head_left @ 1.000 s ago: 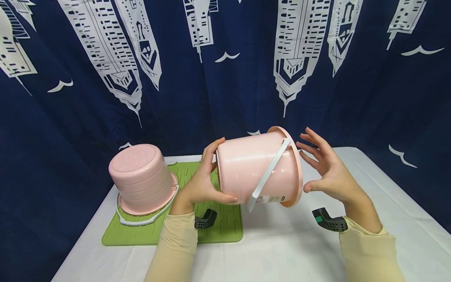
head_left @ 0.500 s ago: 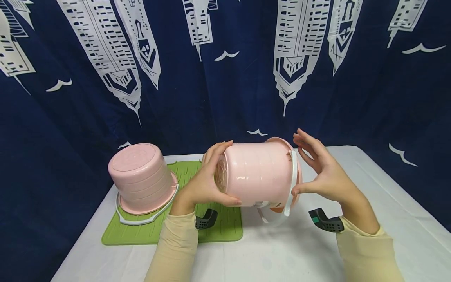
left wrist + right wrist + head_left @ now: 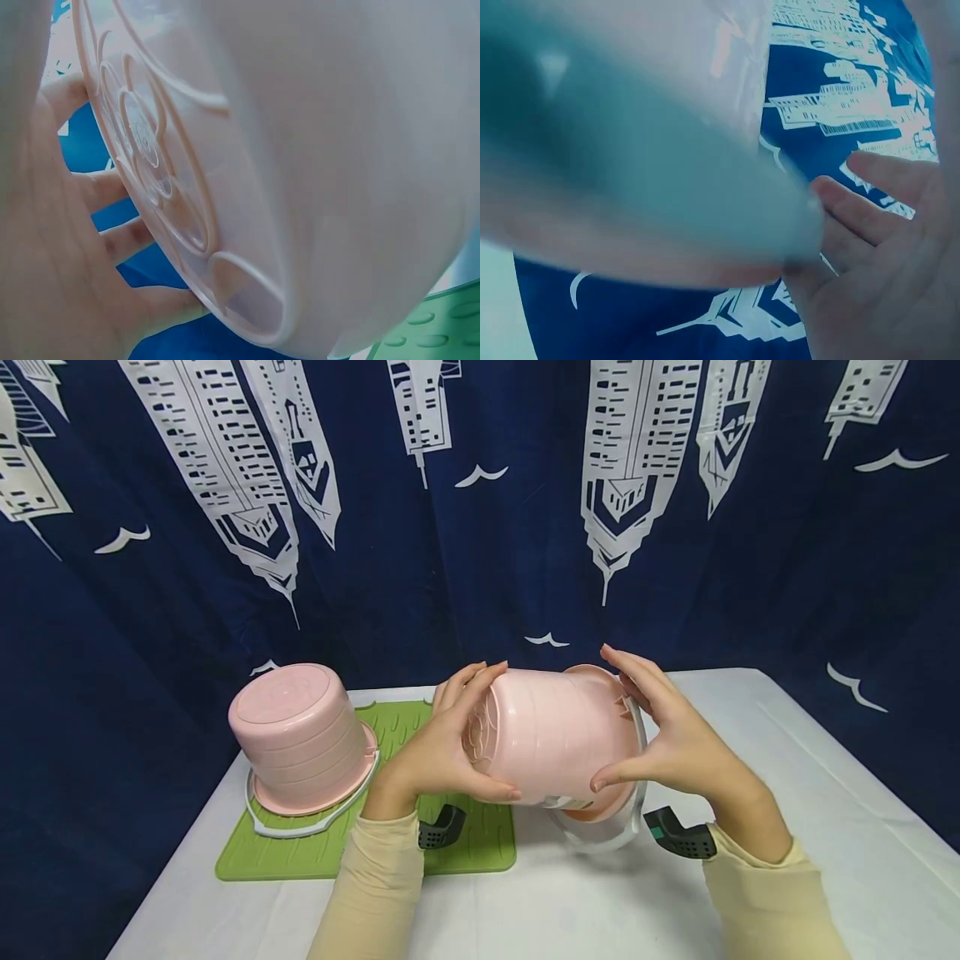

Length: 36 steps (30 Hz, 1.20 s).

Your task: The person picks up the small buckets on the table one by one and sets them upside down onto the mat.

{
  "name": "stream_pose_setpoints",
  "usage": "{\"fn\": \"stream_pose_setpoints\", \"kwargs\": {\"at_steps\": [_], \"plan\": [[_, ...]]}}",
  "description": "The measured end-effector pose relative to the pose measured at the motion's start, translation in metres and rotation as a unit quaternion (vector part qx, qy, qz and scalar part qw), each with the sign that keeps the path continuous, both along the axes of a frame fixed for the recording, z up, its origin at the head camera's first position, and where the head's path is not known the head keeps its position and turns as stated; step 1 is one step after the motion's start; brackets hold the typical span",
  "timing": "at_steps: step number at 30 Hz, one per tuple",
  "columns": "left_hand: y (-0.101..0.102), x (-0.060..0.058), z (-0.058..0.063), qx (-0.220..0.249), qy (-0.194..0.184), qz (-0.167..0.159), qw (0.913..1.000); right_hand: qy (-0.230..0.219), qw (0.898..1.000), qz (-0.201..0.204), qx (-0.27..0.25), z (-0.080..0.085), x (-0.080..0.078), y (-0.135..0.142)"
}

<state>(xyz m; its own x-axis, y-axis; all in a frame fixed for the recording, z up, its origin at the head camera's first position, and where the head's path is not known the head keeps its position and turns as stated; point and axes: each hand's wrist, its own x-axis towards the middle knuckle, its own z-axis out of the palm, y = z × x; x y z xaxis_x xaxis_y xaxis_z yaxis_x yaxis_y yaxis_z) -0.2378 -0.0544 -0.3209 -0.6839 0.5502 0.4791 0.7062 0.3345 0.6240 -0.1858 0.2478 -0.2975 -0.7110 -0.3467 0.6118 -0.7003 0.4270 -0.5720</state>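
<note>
A pink bucket [image 3: 555, 735] lies on its side in the air, base to the left and rim to the right. My left hand [image 3: 442, 752] holds it at the base end, thumb low on the near wall and fingers over the far edge. The ridged base [image 3: 150, 150] fills much of the left wrist view. My right hand [image 3: 675, 735] is spread around the rim end, its thumb overlapping the near wall and fingers reaching over the rim. The white handle [image 3: 637, 810] hangs below the rim. A second pink bucket [image 3: 292, 727] stands upside down at the left.
Under the second bucket lies a green ribbed mat [image 3: 480, 852] on a white-covered table [image 3: 570, 910]. The second bucket's pale handle [image 3: 300, 831] rests on the mat. A dark blue curtain [image 3: 480, 560] with white city prints hangs behind.
The held bucket has come down slightly, and turned so its base shows more. Its handle has swung down to the right. My right hand has moved left, over the rim end.
</note>
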Motion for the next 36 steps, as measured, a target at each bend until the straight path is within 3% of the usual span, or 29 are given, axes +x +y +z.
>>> {"fn": "stream_pose_setpoints", "kwargs": {"at_steps": [6,16,28,36], "plan": [[0.000,0.003,0.003,-0.024,0.021,0.011,0.9994,0.011,0.997,-0.045,0.058,0.004,0.005,-0.009],[0.002,0.008,0.008,-0.040,0.045,0.002,0.9982,-0.009,0.996,-0.004,0.085,-0.001,0.005,-0.021],[0.002,0.012,0.012,-0.055,0.055,0.001,0.9970,-0.036,0.993,0.003,0.109,-0.006,0.004,-0.032],[0.002,0.014,0.013,-0.056,0.059,0.001,0.9967,0.006,0.990,-0.009,0.143,-0.010,0.002,-0.035]]}}
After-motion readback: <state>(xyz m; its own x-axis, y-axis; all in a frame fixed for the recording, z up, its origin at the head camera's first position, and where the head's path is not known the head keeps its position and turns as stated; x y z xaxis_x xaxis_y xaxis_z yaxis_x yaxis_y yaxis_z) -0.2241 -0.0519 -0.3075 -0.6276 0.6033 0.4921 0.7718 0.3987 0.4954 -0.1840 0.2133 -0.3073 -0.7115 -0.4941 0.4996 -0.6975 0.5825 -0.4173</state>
